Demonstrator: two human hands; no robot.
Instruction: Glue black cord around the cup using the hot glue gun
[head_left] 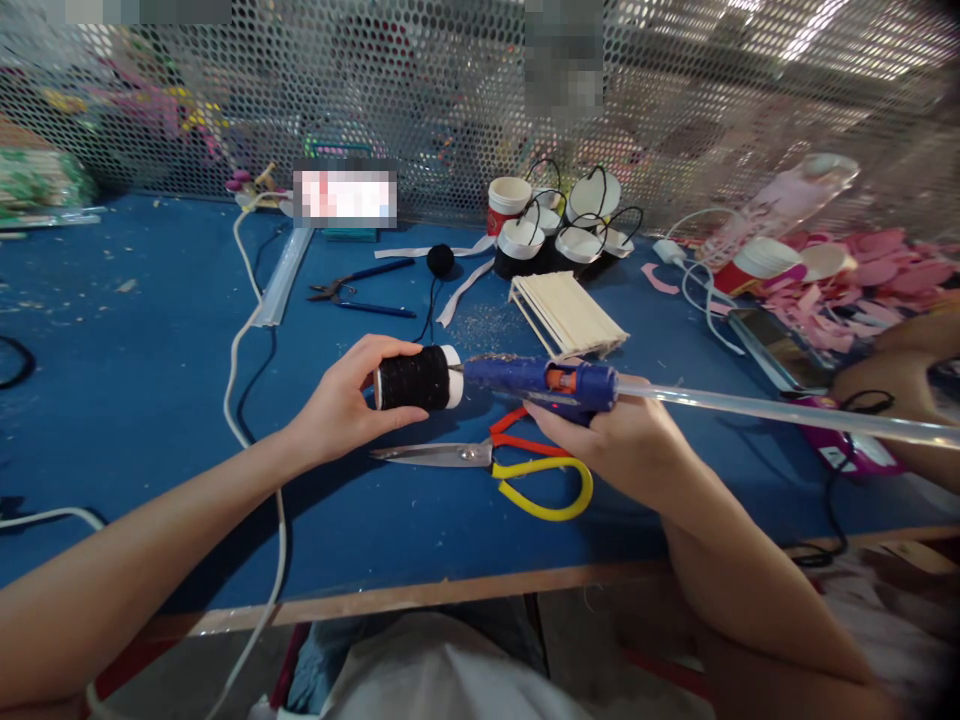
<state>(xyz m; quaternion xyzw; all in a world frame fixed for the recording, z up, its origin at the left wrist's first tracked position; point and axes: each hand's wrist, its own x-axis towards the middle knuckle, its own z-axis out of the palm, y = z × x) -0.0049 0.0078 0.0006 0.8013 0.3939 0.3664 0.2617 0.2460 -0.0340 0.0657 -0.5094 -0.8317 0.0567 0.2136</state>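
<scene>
My left hand [341, 400] grips a small paper cup [418, 378] wrapped in black, held on its side above the blue table [150, 400]. My right hand [622, 435] holds a blue glue gun [544, 383] with its nozzle touching the cup's white rim. A long clear glue stick [787, 410] juts out of the gun's back to the right. Scissors [517, 462] with red and yellow handles lie on the table just below both hands.
Several finished black-and-white cups [559, 225] with black loops stand at the back. A bundle of pale sticks [566, 312], blue pliers [360, 290], white cables [240, 380], a phone [780, 350] and pink cut-outs [870, 275] lie around. Another person's arm [900, 385] rests at the right. A mesh screen [450, 90] closes the back.
</scene>
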